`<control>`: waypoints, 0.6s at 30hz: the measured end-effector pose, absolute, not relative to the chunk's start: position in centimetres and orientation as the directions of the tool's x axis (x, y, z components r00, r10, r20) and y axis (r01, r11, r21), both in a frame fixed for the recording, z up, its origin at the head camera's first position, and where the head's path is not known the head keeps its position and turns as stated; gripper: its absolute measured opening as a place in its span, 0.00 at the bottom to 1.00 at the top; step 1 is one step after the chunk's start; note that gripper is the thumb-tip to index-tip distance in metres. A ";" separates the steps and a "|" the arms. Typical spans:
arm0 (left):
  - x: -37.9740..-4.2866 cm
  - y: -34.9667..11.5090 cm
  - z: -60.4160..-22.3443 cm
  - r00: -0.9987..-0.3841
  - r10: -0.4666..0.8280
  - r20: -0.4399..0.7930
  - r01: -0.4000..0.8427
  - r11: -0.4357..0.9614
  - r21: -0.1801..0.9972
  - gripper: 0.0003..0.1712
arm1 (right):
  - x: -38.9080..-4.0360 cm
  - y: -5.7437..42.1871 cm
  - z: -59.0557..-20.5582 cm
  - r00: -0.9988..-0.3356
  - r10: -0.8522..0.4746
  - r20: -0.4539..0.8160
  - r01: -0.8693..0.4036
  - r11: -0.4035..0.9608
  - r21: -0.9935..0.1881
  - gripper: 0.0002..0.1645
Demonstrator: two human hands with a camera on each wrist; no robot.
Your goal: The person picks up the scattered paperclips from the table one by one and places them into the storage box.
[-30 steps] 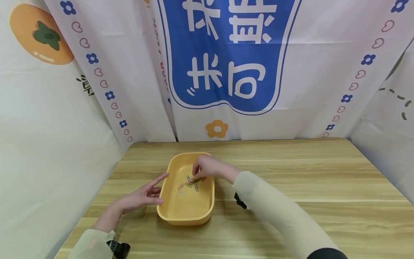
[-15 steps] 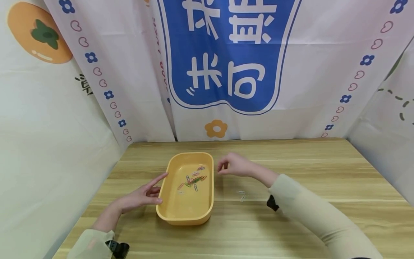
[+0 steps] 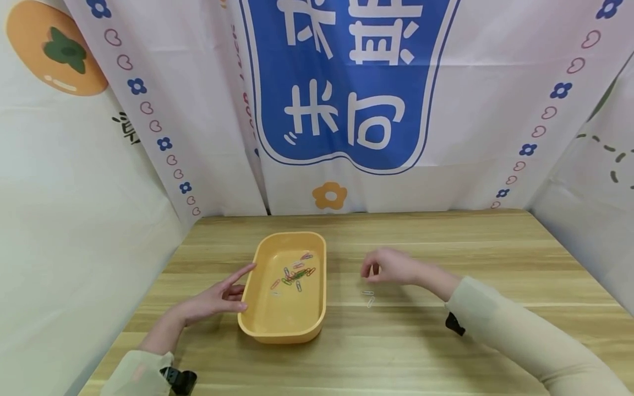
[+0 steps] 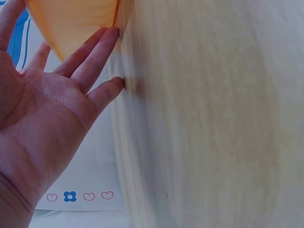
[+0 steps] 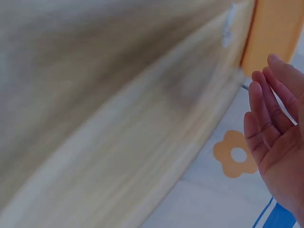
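A yellow rectangular bin (image 3: 284, 324) stands left of the table's middle, with several coloured paper clips (image 3: 299, 275) scattered on its floor. My left hand (image 3: 213, 304) is at the bin's left side, its fingers spread along the wall and rim; the left wrist view also shows these extended fingers (image 4: 97, 59) by the bin. To the right of the bin, my right hand (image 3: 393, 267) hovers over the table, fingers loosely bent and nothing visible between them. Just in front of its fingertips lie two pale paper clips (image 3: 369, 293) on the wood.
The wood-grain table (image 3: 446, 242) ends at a white printed curtain (image 3: 470, 181) behind it. White sheets (image 3: 74, 220) hang on both sides. Dark wrist devices sit at both sleeves.
My right hand has come out of the bin and moved right over the table, then a little nearer. Two pale paper clips on the table, behind the arm before, now show. The left hand stays put.
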State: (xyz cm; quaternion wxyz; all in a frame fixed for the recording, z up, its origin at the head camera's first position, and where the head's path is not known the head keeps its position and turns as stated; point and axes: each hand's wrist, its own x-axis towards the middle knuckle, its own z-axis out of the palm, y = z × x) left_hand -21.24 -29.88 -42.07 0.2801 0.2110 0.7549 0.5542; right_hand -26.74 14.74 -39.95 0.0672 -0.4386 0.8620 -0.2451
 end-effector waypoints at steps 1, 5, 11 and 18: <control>-21.2 -29.9 -42.0 -0.754 0.629 -0.190 0.009 0.298 0.954 0.51 | -26.7 14.8 -40.3 -0.606 -0.790 0.094 -0.723 0.497 -0.480 0.02; -21.2 -29.8 -42.0 -0.757 0.623 -0.196 0.010 0.311 0.950 0.51 | -26.8 15.1 -41.6 -0.606 -0.791 0.083 -0.711 0.493 -0.501 0.03; -21.1 -29.8 -42.0 -0.770 0.601 -0.213 0.001 0.336 0.942 0.51 | -26.4 15.1 -42.6 -0.618 -0.785 0.043 -0.673 0.500 -0.545 0.05; -20.9 -29.8 -41.8 -0.768 0.606 -0.205 0.008 0.329 0.944 0.51 | -26.3 15.0 -43.1 -0.619 -0.782 0.075 -0.691 0.497 -0.525 0.06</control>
